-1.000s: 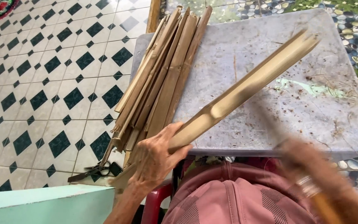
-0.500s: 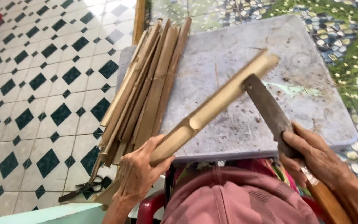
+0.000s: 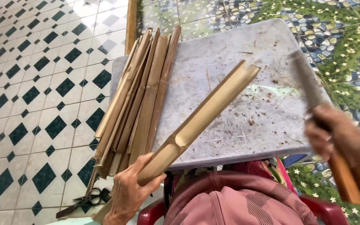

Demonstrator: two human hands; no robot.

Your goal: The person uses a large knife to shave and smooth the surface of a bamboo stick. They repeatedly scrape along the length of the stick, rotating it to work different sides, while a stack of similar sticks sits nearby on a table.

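My left hand [image 3: 131, 189] grips the near end of a split bamboo half-tube [image 3: 201, 121], which slants up and to the right over a worn grey table [image 3: 246, 58]. My right hand [image 3: 334, 135] is closed on the wooden handle of a cleaver [image 3: 309, 87], blurred, its blade raised to the right of the bamboo and apart from it. A stack of several split bamboo slats [image 3: 140, 96] lies along the table's left edge.
Black scissors [image 3: 84, 200] lie on the diamond-patterned tile floor [image 3: 34, 100] below the slats. Pebble-and-flower patterned flooring [image 3: 346, 37] lies to the right. A red chair arm [image 3: 155, 212] and pink clothing [image 3: 234, 200] fill the bottom edge. Bamboo shavings dot the tabletop.
My right hand has swung the cleaver away from the bamboo toward the right. My left hand keeps hold of the bamboo, whose far end has shifted slightly.
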